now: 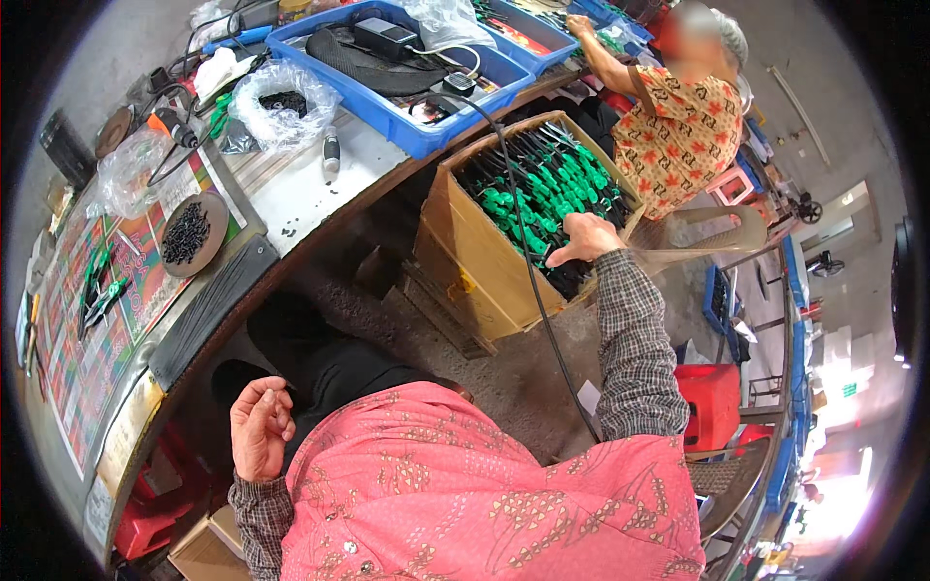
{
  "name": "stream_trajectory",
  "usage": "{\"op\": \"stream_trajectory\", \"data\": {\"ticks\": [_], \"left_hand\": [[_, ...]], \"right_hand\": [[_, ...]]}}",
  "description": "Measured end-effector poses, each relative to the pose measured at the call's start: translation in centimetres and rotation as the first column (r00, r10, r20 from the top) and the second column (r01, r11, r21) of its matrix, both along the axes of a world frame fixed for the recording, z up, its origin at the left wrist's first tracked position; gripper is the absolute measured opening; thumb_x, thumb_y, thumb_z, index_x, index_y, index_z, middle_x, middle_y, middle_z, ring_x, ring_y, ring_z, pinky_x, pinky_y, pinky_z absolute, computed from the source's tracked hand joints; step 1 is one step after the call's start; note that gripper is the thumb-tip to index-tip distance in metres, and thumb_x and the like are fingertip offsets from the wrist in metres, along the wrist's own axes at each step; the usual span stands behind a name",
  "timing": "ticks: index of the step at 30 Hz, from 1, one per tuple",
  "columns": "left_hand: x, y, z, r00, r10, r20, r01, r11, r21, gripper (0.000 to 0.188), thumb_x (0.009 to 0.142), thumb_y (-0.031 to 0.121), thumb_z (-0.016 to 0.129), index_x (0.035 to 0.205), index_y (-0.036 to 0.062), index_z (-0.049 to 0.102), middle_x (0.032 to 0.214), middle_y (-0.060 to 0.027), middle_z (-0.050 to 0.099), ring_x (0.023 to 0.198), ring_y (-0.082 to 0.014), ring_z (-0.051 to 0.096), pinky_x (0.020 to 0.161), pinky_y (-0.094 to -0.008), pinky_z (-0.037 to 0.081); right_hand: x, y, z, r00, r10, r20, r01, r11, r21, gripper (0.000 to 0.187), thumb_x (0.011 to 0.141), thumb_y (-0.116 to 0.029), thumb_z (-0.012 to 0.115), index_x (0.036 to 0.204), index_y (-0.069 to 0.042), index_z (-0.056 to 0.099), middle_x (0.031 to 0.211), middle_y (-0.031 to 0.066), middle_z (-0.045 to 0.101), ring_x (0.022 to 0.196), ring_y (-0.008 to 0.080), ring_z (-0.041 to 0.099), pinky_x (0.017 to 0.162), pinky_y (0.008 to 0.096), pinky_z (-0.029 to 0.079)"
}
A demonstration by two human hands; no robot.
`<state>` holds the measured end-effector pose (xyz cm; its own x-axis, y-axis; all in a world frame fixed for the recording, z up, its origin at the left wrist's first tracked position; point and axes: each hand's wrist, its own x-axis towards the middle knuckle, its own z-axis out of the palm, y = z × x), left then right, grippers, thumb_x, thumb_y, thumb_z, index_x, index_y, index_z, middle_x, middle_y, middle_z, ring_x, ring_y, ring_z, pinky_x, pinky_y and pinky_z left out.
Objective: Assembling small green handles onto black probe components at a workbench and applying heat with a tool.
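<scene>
My right hand [587,238] reaches over the near right side of an open cardboard box [484,276]. Its thumb stands apart from the curved fingers, which touch or hover just above the contents; I see nothing held. Packed in the box are many green-and-black-handled tools [547,189] with thin ends, their exact kind unclear. Above my lap, on the left, my left hand [260,426] is raised with curled fingers, thumb close to the fingertips. Anything small between them is too hidden to name.
A workbench on the left carries a dish of small black parts [194,232], green-handled pliers [102,295], an electric screwdriver [172,126] and a blue tray [412,136]. A black cable [528,252] hangs across the box. Another person [678,136] sits beyond it; a red stool [705,402] stands right.
</scene>
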<state>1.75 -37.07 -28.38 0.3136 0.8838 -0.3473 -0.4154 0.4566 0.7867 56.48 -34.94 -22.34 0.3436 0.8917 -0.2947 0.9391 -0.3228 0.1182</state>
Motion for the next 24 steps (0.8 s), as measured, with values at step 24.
{"op": "stream_trajectory", "data": {"ticks": [24], "left_hand": [[-1.6, -1.0, -1.7, 0.997, 0.050, 0.051, -0.048, 0.998, -0.043, 0.015, 0.093, 0.011, 0.057, 0.104, 0.0015, 0.060, 0.079, -0.0036, 0.059, 0.053, -0.0053, 0.041, 0.046, -0.0208, 0.036]], "right_hand": [[-2.1, -1.3, 1.8, 0.973, -0.161, -0.163, 0.163, 0.987, -0.003, 0.069, 0.066, -0.040, 0.083, 0.113, 0.001, 0.056, 0.094, 0.0151, 0.065, 0.058, 0.0212, 0.063, 0.061, 0.0354, 0.051]]}}
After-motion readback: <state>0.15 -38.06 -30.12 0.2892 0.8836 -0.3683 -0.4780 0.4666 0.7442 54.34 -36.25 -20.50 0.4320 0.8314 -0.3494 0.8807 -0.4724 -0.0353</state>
